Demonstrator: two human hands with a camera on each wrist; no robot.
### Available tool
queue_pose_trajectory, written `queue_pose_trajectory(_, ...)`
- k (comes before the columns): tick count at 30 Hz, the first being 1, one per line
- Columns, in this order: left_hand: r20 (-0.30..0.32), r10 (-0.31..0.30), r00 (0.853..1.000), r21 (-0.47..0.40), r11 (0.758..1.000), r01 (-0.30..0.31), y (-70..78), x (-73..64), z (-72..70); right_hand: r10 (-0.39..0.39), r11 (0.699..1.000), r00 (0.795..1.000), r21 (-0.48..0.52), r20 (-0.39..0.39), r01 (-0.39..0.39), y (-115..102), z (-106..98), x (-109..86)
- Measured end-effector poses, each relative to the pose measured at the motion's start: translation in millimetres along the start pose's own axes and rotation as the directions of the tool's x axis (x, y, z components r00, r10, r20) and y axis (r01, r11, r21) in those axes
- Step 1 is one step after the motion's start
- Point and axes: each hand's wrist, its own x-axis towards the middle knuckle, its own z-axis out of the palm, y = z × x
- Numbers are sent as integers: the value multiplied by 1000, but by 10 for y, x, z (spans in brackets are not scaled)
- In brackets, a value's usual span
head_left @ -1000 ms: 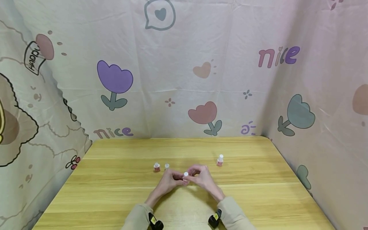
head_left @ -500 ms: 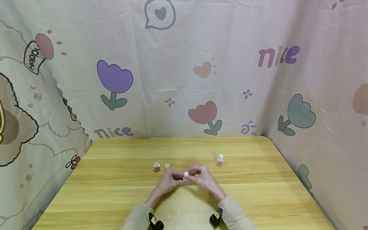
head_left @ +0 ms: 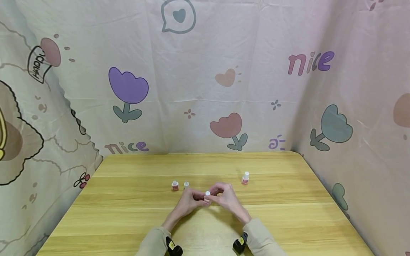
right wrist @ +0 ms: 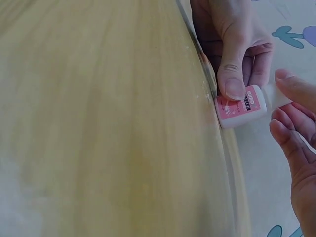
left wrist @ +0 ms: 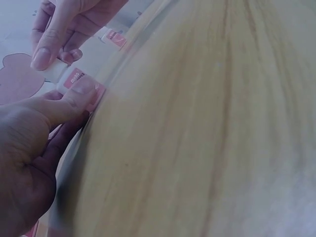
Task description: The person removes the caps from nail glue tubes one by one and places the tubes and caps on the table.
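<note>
A small white glue bottle (right wrist: 243, 109) with a pink label stands at the middle of the table, between my hands. My left hand (head_left: 189, 201) grips its body, the thumb pressed over the label. From the other side my right hand (head_left: 226, 196) pinches the white cap (head_left: 207, 193) between thumb and fingers. The bottle's base sits right at the tabletop in the right wrist view. Part of the label is hidden under the left thumb.
Beyond my left hand stand a similar bottle (head_left: 174, 186) and a white-topped one (head_left: 186, 185), the latter partly covered by that hand. Another capped bottle (head_left: 245, 179) stands farther back on the right. Printed cloth (head_left: 192, 89) hangs behind the wooden table (head_left: 134, 220).
Both hands stay on the glue bottle and its cap, with only a very slight shift of the right wrist. The other bottles have not moved.
</note>
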Motion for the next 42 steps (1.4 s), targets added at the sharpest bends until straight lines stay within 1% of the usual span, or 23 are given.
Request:
queue_pose_trajectory(3, 11, 5, 1000, -1, 1000, -5, 13, 2, -7, -7, 1000, 1000, -1, 6, 7, 4, -4, 3)
queue_pose_trajectory(7, 23, 30, 999, -6, 1000, -30, 18, 0, -18, -34, 999, 999, -23, 26, 35, 23, -9, 6)
queue_pose_trajectory(10, 26, 32, 999, -4, 999, -32, 16, -2, -19, -35, 999, 998, -39, 45, 37, 4, -19, 0)
queue_pose_trajectory(15, 27, 13, 1000, 3, 1000, -13, 15, -3, -13, 13, 1000, 998, -15, 59, -12, -221, -68, -23)
queue_pose_trajectory(17, 26, 15, 1000, 4, 1000, -15, 14, -2, -11, 21, 1000, 999, 2, 51, -21, -319, -83, -34)
queue_pose_trajectory(19, 27, 18, 999, 1, 1000, -18, 15, -1, -9, 21, 1000, 999, 4, 37, -21, -365, -84, -41)
queue_pose_trajectory(25, 27, 29, 999, -12, 1000, -28, 23, -4, -3, -42, 999, 999, -14, 15, 42, -340, -66, -42)
queue_pose_trajectory(30, 25, 33, 999, -5, 999, -32, 14, -7, -4, -94, 996, 995, 2, 16, 94, -324, -69, -45)
queue_pose_trajectory(36, 20, 18, 1000, 10, 1000, -18, 15, -1, -3, -78, 997, 997, -1, 28, 78, -351, -83, -55)
queue_pose_trajectory(42, 24, 9, 1000, 8, 1000, -10, 18, 5, -4, -62, 998, 997, 29, 43, 60, -364, -93, -52)
